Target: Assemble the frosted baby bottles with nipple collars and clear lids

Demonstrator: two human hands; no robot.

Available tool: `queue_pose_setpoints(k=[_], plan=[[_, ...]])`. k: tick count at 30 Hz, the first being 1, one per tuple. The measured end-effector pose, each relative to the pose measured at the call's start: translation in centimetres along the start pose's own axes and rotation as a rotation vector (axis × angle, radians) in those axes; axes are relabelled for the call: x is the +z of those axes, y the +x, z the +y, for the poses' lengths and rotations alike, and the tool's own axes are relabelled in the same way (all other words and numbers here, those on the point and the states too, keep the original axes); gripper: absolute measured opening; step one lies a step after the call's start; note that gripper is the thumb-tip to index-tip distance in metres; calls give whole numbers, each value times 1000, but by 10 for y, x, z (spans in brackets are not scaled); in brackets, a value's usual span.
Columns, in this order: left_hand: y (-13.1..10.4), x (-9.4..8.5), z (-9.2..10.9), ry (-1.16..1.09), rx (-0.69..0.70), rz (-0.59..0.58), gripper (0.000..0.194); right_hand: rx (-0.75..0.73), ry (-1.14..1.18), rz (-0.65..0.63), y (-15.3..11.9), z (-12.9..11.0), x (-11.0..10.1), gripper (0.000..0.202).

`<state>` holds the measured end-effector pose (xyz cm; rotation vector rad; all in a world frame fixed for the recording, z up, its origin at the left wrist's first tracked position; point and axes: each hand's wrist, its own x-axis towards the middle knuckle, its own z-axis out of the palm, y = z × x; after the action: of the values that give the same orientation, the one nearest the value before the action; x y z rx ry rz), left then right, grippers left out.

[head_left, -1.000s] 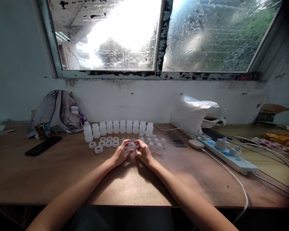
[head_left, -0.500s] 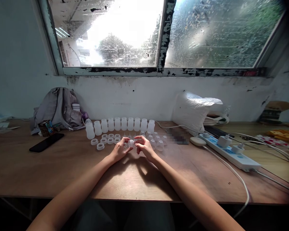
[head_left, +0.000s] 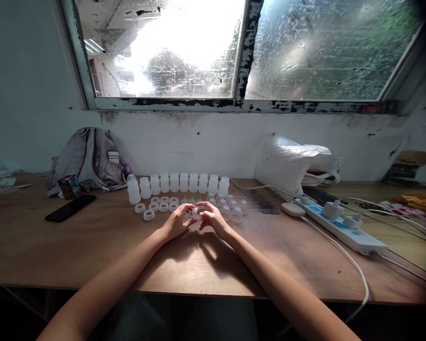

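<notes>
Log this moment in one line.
left hand: holding translucent part; right hand: at same part; bottles: upright row behind; white rings: left of hands

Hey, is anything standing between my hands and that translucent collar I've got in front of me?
Nothing visible. Your left hand and right hand both have fingers at the translucent collar. Loose collars lie to the left and clear domed caps to the right, neither in between.

The wooden table [head_left: 102, 255] supports a row of upright bottles [head_left: 183, 182], with rings [head_left: 164, 207] and clear covers [head_left: 236, 215] before them; a phone [head_left: 71, 208] lies left, a power strip [head_left: 342, 231] right.
</notes>
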<state>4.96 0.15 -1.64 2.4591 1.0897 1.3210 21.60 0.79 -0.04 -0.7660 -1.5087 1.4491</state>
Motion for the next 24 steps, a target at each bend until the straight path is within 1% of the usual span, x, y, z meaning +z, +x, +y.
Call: queue_pose_setpoints(k=[4,8,10,11,13,15,16,20,24], plan=[[0,1,-1,-3,-8,0,34,-82,-99,56,1,1,2,29],[1,2,-3,-33,-37,0,33,-175,-175,193,4,3,-1,25],[1,2,-3,-55,-30,4,34,-187,-216,237,6,3,-3,25],[1,2,-2,-63,-16,-1,35,-169,-226,227,7,4,-4,26],[1,2,-1,-59,24,-18,35,-90,-218,154,7,5,-4,27],[1,1,1,-26,63,-41,34,-16,-195,89,8,6,-3,26],[0,0,2,-1,79,-52,34,-1,-190,79,8,7,-2,25],[0,-2,7,116,105,-66,35,-23,-216,114,9,12,-2,23],[-1,1,11,155,56,-71,43,-28,-312,126,10,18,-5,23]])
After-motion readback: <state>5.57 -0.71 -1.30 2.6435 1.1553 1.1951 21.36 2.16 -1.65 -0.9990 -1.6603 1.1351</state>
